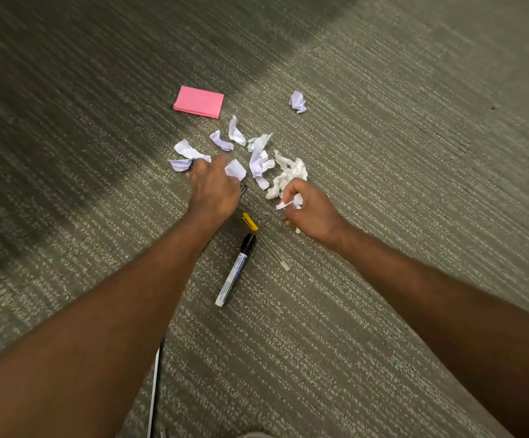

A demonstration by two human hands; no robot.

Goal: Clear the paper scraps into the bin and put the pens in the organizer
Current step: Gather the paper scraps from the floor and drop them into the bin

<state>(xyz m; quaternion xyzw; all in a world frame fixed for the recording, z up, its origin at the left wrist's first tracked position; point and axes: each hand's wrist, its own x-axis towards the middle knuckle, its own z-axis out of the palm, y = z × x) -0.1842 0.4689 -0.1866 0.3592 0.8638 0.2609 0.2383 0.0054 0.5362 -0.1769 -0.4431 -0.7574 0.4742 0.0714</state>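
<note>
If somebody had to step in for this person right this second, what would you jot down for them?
Left hand: closed on a white paper scrap.
Right hand: closed on another scrap.
On the carpet: loose scraps, one stray scrap, black marker, yellow-capped pen, pink sticky notes.
Done: gathering has started.
Left: remaining scraps to the bin, pens to the organizer; neither is in view.

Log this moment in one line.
left hand: gripping scrap | right hand: gripping scrap | pens: on carpet | bin: unseen
</note>
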